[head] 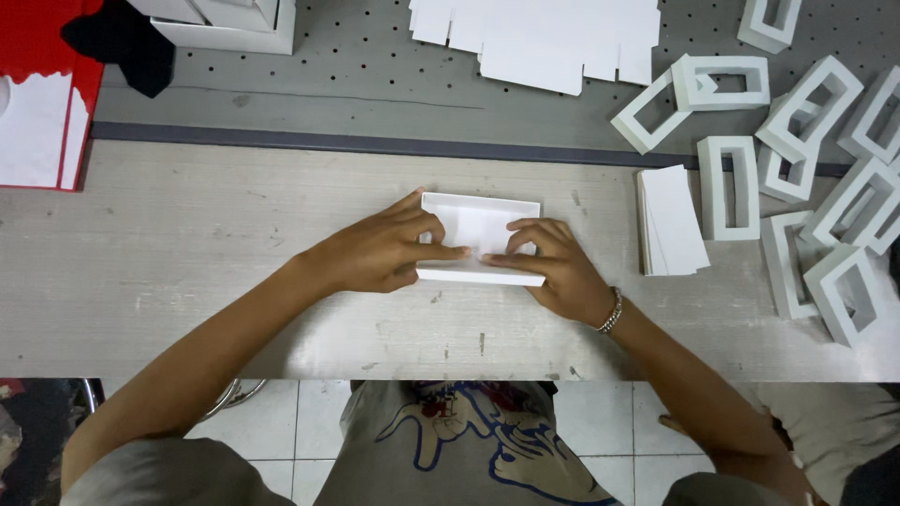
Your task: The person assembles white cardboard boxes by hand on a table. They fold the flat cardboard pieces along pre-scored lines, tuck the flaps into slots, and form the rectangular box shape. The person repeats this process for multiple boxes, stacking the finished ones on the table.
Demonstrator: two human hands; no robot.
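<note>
Both hands press on a white cardboard box blank [478, 234] lying near the middle of the desk [187, 281]. The left hand [380, 251] pinches its left side, fingers curled; the right hand [553, 267] pinches the right side. A stack of white cards [673, 220] lies just right, with folded white frames [806, 178] toward the desk's right edge.

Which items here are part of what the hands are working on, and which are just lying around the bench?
In hand:
- white card tray, sides folded up
- left hand and right hand, both pressing on it

Lying about:
- stack of flat white cards
- folded white frames piled at the right
- flat die-cut sheets at the back
- red sheet, far left
</note>
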